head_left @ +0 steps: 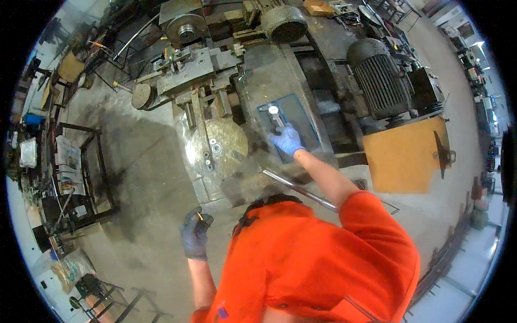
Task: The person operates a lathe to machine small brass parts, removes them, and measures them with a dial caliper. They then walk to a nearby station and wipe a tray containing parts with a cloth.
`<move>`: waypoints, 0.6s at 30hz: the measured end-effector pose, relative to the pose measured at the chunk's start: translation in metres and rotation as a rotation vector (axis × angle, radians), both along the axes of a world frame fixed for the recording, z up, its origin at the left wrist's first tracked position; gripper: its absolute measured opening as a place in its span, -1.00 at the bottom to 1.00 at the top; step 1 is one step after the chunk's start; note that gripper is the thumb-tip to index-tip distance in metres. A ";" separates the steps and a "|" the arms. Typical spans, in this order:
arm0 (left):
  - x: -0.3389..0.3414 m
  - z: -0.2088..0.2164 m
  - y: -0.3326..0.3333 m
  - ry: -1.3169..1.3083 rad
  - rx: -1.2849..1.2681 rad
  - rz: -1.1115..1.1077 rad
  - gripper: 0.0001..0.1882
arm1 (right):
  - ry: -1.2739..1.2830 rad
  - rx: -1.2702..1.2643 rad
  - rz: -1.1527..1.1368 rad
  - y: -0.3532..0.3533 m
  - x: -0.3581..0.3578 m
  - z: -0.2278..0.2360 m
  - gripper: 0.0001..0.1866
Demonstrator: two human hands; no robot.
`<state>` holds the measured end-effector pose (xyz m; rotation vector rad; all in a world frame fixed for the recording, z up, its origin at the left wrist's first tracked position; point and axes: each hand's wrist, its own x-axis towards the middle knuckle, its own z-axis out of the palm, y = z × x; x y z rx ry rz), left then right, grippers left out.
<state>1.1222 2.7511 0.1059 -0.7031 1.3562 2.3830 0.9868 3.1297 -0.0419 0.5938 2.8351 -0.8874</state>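
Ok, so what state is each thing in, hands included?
Left hand: gloved, shut on a small piece.
Small piece: gold-coloured, held, one end showing.
Right hand: gloved, at the caliper's near end; grip unclear.
Caliper: lying on the mat; jaw opening too small to tell.
Mat: laid flat.
Disc: flat, rings on top.
Chuck: turning or stopped, can't tell.

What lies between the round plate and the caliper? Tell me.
Head view: between the plate and the caliper, a strip of bench, then the edge of the mat.
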 end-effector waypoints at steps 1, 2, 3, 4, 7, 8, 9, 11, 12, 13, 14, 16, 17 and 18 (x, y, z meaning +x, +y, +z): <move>0.000 -0.003 0.001 0.006 0.012 -0.008 -0.72 | -0.033 -0.007 0.016 -0.001 0.000 0.003 -0.43; -0.001 -0.004 0.004 0.016 0.033 -0.018 -0.72 | -0.032 0.017 0.046 0.000 0.000 0.002 -0.43; -0.002 -0.004 0.007 0.002 0.030 -0.010 -0.71 | -0.031 0.040 0.076 0.000 0.001 0.000 -0.42; -0.004 -0.002 0.011 -0.013 0.027 -0.002 -0.71 | -0.030 0.063 0.105 -0.001 0.003 -0.002 -0.41; -0.010 -0.004 0.018 -0.022 0.041 0.005 -0.69 | -0.081 0.197 0.152 0.000 0.002 0.001 -0.41; -0.012 -0.006 0.020 -0.020 0.048 0.004 -0.69 | -0.111 0.230 0.159 -0.001 0.002 0.002 -0.41; -0.013 -0.009 0.021 -0.017 0.051 0.003 -0.68 | -0.133 0.312 0.223 -0.004 0.002 0.010 -0.41; -0.015 -0.012 0.023 -0.011 0.057 -0.003 -0.68 | -0.164 0.351 0.273 -0.008 0.003 0.026 -0.42; -0.016 -0.010 0.024 -0.015 0.040 -0.008 -0.67 | -0.180 0.369 0.297 -0.008 0.004 0.031 -0.42; -0.016 -0.008 0.027 -0.019 0.022 -0.012 -0.67 | -0.159 0.329 0.259 -0.005 0.005 0.024 -0.46; -0.017 -0.006 0.029 -0.021 0.005 -0.018 -0.67 | -0.096 0.307 0.297 0.002 0.006 0.022 -0.48; -0.016 -0.004 0.031 -0.003 0.010 -0.022 -0.67 | 0.031 0.267 0.382 0.025 0.012 0.020 -0.53; -0.014 -0.004 0.031 0.006 0.014 -0.020 -0.67 | 0.179 0.362 0.280 0.035 0.020 0.024 -0.56; -0.007 -0.005 0.031 0.001 0.010 -0.006 -0.67 | -0.141 0.298 0.095 0.057 0.026 0.032 -0.50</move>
